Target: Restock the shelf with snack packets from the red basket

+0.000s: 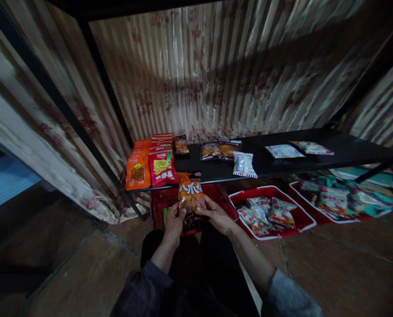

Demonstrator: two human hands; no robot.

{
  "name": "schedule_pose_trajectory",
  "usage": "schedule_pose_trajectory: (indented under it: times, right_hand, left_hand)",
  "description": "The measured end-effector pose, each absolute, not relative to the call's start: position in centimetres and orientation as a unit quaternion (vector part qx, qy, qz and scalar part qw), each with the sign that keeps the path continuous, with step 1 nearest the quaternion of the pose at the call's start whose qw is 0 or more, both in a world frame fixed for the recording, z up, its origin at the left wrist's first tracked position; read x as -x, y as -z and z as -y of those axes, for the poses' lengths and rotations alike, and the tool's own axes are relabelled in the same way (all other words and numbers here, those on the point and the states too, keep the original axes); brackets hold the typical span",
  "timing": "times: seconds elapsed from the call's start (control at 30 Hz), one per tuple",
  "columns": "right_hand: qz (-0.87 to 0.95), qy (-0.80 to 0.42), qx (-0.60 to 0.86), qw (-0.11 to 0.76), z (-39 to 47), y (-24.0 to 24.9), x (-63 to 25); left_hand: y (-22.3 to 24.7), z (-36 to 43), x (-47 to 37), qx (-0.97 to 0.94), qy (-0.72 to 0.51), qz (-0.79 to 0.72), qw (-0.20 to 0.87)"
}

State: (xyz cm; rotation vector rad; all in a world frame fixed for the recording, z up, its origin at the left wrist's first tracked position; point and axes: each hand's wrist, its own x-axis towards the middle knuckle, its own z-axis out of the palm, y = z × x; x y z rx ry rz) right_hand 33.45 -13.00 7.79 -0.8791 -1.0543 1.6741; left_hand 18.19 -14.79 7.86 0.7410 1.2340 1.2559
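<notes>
An orange and black snack bag is held upright between my two hands, at the front edge of the black shelf. My left hand pinches its lower left side, and my right hand grips its lower right side. Below the bag, a red basket holds more packets, partly hidden by my hands. On the shelf's left end lie orange packets and red packets in overlapping rows. Behind them is a small orange and black bag.
Brown bags and a white packet lie mid-shelf; two flat packets lie farther right. Red baskets of snack bags stand on the floor at right. A black frame post rises at left before the striped curtain.
</notes>
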Motion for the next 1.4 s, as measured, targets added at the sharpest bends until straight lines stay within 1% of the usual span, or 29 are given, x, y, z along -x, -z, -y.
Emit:
schedule_pose_trajectory:
  times: [0.23, 0.37, 0.57, 0.8, 1.03, 1.4]
  right_hand:
    - [0.429, -0.655, 0.376, 0.496, 13.0, -7.1, -32.4]
    - [0.424, -0.653, 0.366, 0.511, 13.0, -7.2, -32.6]
    - [0.405, -0.652, 0.390, 0.509, 13.1, -7.3, -33.3]
    - [0.395, -0.672, 0.365, 0.509, 12.7, -7.1, -34.3]
    - [0.355, -0.661, 0.393, 0.533, 11.3, -6.5, -34.8]
    - [0.341, -0.658, 0.423, 0.522, 11.3, -5.8, -35.0]
  left_hand:
    - [-7.8, 15.0, -17.6, -0.319, -0.539, -0.530, 0.571]
    - [-7.7, 15.1, -17.6, -0.324, -0.536, -0.512, 0.587]
    - [-7.6, 14.9, -18.2, -0.310, -0.520, -0.501, 0.619]
    - [-6.9, 13.5, -19.5, -0.275, -0.526, -0.521, 0.614]
    - [-6.2, 11.8, -20.3, -0.274, -0.530, -0.507, 0.622]
    - [-4.9, 11.6, -20.6, -0.259, -0.516, -0.509, 0.639]
